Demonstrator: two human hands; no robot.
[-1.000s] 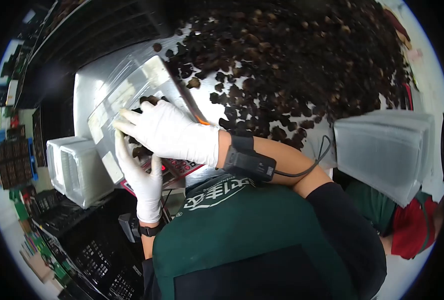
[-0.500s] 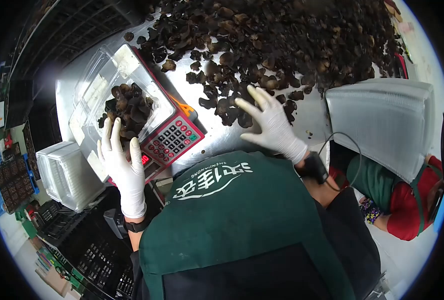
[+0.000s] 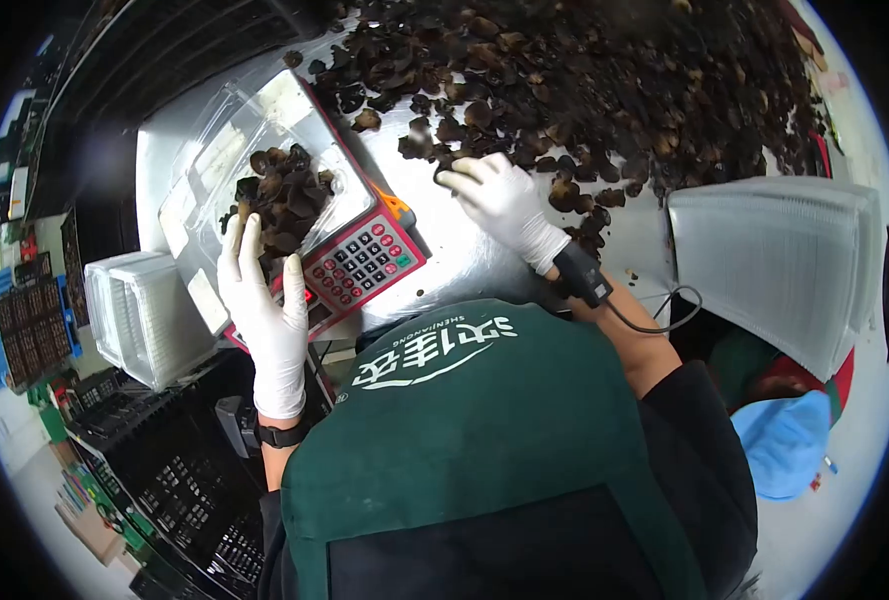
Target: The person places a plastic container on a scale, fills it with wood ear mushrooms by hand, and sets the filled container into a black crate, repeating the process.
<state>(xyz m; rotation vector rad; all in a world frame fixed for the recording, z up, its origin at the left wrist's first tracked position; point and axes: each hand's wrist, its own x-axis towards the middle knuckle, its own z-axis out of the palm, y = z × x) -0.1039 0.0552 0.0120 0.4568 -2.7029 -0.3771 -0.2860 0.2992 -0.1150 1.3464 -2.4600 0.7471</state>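
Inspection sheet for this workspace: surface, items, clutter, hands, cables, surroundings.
Surface: shiny silver metal table, partly bare
Items: dark brown curled pieces in a clear plastic container on a red-edged scale; larger dark heap on the table
Clutter: orange object beside the scale
Hands: white-gloved left hand at the container, fingers spread; white-gloved right hand at the heap's edge, grip unclear
Cables: black cable looped near right forearm
Surroundings: clear plastic container stacks both sides, black plastic crates

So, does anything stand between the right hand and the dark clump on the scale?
Only the edge of the scale, an orange object and the clear container's side, seemingly low, lie between the right hand and dark clump; the left hand is off that line.
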